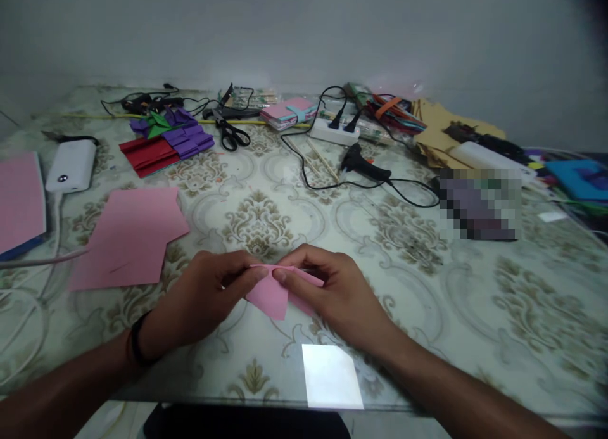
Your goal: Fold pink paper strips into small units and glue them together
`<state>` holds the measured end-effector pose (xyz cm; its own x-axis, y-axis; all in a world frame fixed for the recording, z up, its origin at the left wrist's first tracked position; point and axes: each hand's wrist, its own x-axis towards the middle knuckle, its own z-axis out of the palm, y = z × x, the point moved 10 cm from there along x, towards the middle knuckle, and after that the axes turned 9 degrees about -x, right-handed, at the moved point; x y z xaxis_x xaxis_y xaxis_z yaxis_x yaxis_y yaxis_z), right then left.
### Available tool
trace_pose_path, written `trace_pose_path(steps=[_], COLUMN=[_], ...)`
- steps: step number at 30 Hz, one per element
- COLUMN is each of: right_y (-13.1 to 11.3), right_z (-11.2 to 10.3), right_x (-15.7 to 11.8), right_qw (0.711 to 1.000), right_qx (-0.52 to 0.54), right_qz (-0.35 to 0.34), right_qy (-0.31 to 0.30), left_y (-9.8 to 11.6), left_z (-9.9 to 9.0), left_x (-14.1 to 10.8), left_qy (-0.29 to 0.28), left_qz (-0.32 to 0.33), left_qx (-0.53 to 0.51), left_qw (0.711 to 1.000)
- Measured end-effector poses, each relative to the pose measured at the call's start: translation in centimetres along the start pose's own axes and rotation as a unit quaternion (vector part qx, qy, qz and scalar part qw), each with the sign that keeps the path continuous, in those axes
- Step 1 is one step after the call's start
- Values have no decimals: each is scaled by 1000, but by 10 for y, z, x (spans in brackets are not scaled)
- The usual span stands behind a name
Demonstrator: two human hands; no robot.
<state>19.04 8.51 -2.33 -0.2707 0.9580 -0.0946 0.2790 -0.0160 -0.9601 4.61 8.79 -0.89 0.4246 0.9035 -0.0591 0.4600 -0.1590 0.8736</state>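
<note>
A small piece of pink paper with folds in it is held up between both hands over the near part of the table. My left hand pinches its top left edge between thumb and fingers. Close beside it, my right hand grips the folded right side, thumb in front and fingers behind. The two thumb tips nearly meet at the top fold. Part of the paper is hidden behind the right hand. Larger sheets of pink paper lie flat on the table to the left.
Scissors, folded purple paper and red paper lie at the back left. A black glue gun with its cord rests near a white power strip. A power bank stands left. Bright light patch falls at the front edge.
</note>
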Motion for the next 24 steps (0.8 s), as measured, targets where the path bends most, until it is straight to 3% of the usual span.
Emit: trace_pose_path(steps=[9, 13, 18, 24], right_y=[-5, -8, -10, -7], right_z=[9, 11, 3, 3], right_x=[0, -1, 1, 4], right_qw=[1000, 998, 997, 998], right_qx=[14, 35, 43, 27], right_qz=[-16, -26, -30, -30], right_qy=[-20, -52, -55, -53], left_y=[21, 20, 12, -9], left_z=[2, 1, -11, 3], left_x=[-4, -5, -2, 2], left_qy=[-13, -42, -32, -66], left_qz=[75, 64, 27, -44], left_qx=[5, -19, -30, -36], left_qw=[997, 997, 999, 996])
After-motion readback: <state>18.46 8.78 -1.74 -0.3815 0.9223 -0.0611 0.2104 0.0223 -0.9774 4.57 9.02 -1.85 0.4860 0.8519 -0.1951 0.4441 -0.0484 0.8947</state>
